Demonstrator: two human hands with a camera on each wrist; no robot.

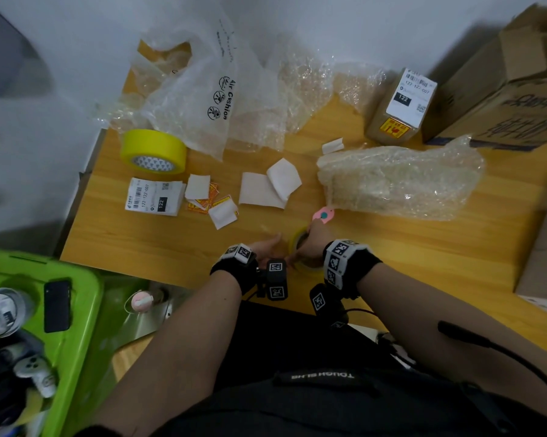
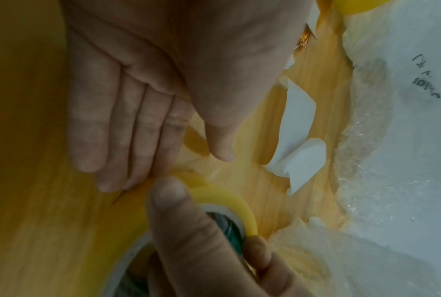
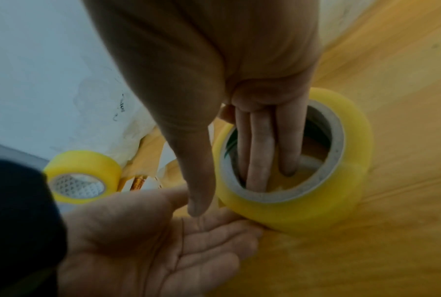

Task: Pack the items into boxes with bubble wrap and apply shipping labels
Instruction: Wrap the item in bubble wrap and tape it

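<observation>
At the near edge of a wooden tabletop (image 1: 139, 241), a person's right hand (image 3: 214, 66) is holding a roll of yellow tape (image 3: 303, 180), three fingers (image 3: 260, 144) reaching down inside its core and the thumb lying outside. The left hand (image 3: 148, 237) is resting palm-up just beside the roll, fingers straight and relaxed, their tips touching its outer wall. A bubble-wrapped bundle (image 1: 398, 181) is lying beyond the hands, with a labelled box (image 1: 398, 111) behind it and loose shipping labels (image 1: 154, 197) to the left.
</observation>
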